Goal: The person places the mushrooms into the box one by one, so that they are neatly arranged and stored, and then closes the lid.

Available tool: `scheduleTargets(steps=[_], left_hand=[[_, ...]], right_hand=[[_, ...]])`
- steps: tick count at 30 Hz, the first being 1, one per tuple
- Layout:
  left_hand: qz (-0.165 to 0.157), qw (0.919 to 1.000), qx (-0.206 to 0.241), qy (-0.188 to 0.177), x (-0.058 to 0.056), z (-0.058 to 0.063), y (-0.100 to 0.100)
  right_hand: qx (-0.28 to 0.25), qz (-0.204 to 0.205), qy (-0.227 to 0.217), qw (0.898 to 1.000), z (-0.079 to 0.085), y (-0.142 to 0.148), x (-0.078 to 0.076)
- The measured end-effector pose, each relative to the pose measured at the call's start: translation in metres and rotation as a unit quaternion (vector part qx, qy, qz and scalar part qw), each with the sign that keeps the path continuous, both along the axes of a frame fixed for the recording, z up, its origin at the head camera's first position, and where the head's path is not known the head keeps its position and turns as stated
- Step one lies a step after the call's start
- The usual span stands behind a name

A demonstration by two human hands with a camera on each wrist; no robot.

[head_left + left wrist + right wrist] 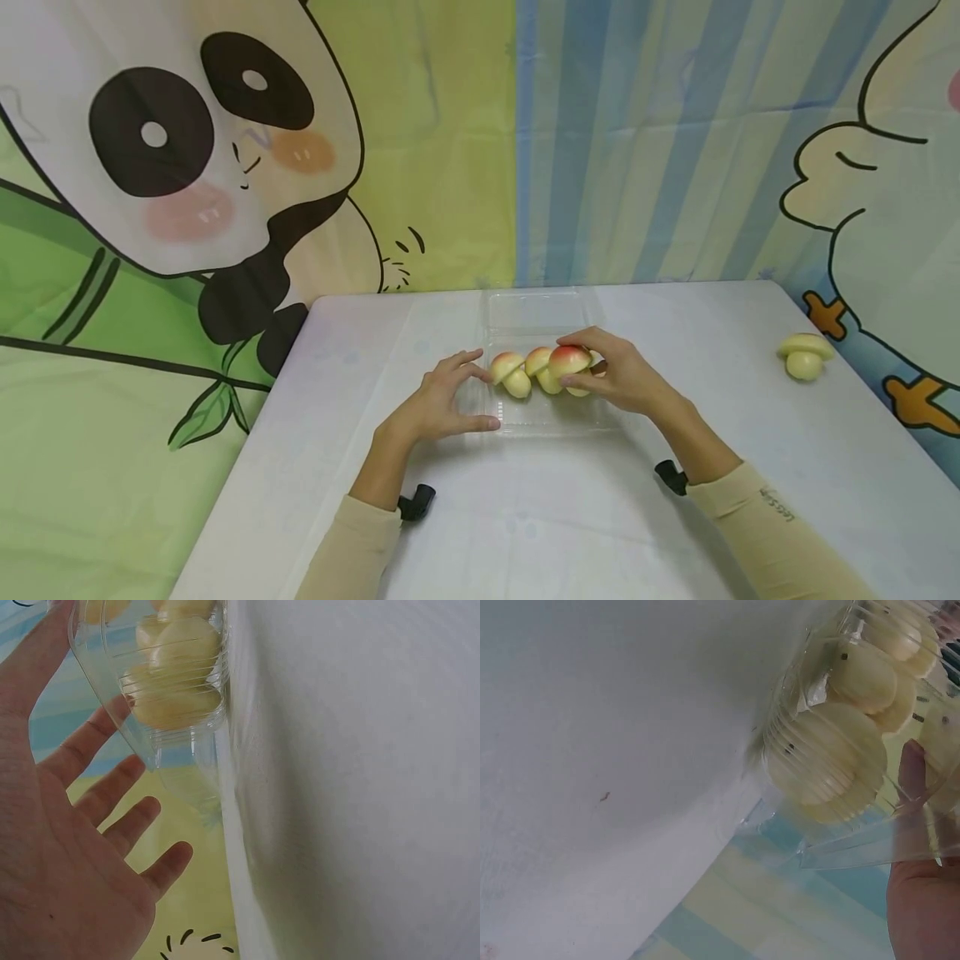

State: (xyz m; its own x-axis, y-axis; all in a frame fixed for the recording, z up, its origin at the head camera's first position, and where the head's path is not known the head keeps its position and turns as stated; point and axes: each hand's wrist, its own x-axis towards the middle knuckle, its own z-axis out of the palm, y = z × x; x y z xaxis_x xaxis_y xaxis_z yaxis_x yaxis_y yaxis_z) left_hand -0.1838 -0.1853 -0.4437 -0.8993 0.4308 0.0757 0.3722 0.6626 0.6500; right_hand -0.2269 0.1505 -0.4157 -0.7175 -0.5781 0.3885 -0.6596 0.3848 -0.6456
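A clear plastic box (547,422) with its lid folded back stands on the white table. Toy mushrooms with yellow stems and reddish caps sit inside, one mushroom (516,381) at the left end and others beside it. My right hand (626,375) pinches another mushroom (569,361) between thumb and fingers, over the box's right part. In the right wrist view that held mushroom (943,739) appears above the ones seen through the ribbed wall. My left hand (444,400) is spread at the box's left side, fingertips at its rim; the left wrist view shows straight fingers (112,791).
A single yellow mushroom (805,357) stands near the table's right edge. The box's open lid (536,310) lies toward the back edge. Behind the table hangs a printed curtain (442,150) with cartoon animals.
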Motion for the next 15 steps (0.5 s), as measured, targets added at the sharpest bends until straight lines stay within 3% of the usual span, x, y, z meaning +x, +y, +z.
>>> scheduleTargets(steps=[9, 15], left_hand=[[-0.003, 1.0000, -0.001, 0.002, -0.002, -0.001, 0.000], [0.001, 1.0000, -0.004, 0.002, -0.002, -0.001, 0.000]], right_hand=[[-0.017, 0.020, -0.036, 0.999, 0.000, -0.010, 0.005], [-0.013, 0.033, -0.034, 0.999, -0.006, -0.015, 0.005]])
